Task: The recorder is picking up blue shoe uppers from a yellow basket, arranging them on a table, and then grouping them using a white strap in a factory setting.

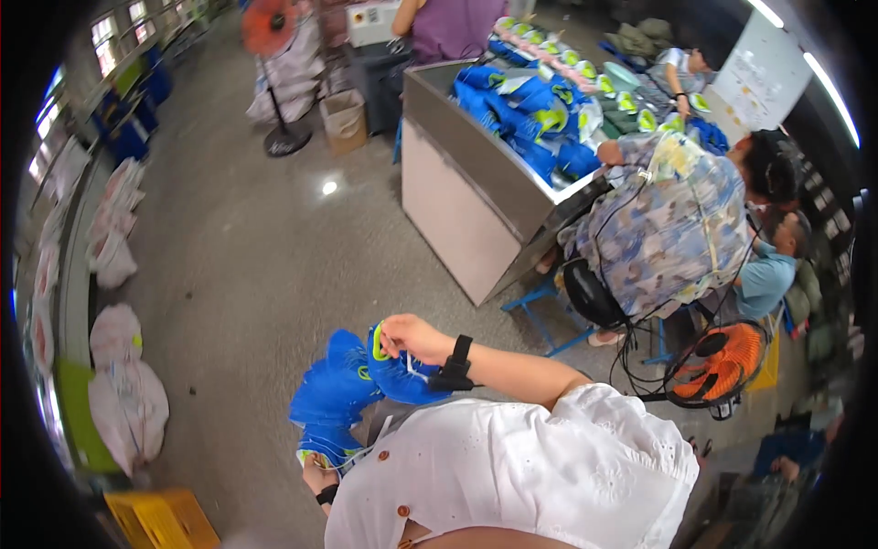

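My right hand (416, 337) reaches across from the right, fingers closed on the rim of a blue shoe upper (402, 375) with lime-green lining. A white lace or cord hangs by it. My left hand (318, 478), lower down and partly hidden by my white shirt, grips a bunch of blue shoe uppers (334, 389). Lime edging and thin white cords show near its fingers. The bunch lies against my front, touching the upper in my right hand. Dark bands circle both my wrists.
A metal-sided bin (466, 188) heaped with blue uppers (540, 119) stands ahead. People sit to its right, one in a camouflage-patterned garment (672, 220). An orange fan (718, 364) stands to the right. White sacks (128, 412) and a yellow crate (165, 519) are at left.
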Tool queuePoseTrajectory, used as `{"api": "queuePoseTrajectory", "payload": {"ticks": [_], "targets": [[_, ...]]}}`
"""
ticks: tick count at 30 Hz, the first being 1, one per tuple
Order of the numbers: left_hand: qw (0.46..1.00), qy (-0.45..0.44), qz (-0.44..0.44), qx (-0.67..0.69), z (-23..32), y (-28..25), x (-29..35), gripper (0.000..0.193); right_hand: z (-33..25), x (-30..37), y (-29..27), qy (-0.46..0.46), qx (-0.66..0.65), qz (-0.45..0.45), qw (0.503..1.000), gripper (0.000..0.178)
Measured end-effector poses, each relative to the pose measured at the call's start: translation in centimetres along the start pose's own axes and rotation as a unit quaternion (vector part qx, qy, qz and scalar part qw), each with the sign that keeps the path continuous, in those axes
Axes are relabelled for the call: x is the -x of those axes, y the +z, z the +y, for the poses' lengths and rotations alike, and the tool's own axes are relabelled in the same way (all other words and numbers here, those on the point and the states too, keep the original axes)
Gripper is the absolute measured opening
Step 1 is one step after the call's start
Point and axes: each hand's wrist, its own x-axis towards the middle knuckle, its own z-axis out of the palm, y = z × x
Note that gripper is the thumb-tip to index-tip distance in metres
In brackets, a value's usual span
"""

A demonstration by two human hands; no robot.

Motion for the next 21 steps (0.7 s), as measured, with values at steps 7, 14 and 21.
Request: {"api": "queuePoseTrajectory", "payload": {"ticks": [7, 14, 21], "targets": [[0.973, 0.025, -0.213, -0.085, 12.5, 24.8, -9.0, 0.009, -9.4, -6.1, -6.0, -0.041, 0.083, 0.237, 0.967, 0.024], [0.898, 0.095, -0.413, -0.115, 21.8, 49.2, -5.8, 0.01, -16.6, -5.3, -13.0, -0.17, -0.008, 0.249, 0.953, 0.024], [0.777, 0.23, -0.582, -0.071, 26.8, 70.6, 6.5, 0.016, -30.2, -0.2, -18.0, -0.489, 0.017, 0.25, 0.835, 0.024]]}}
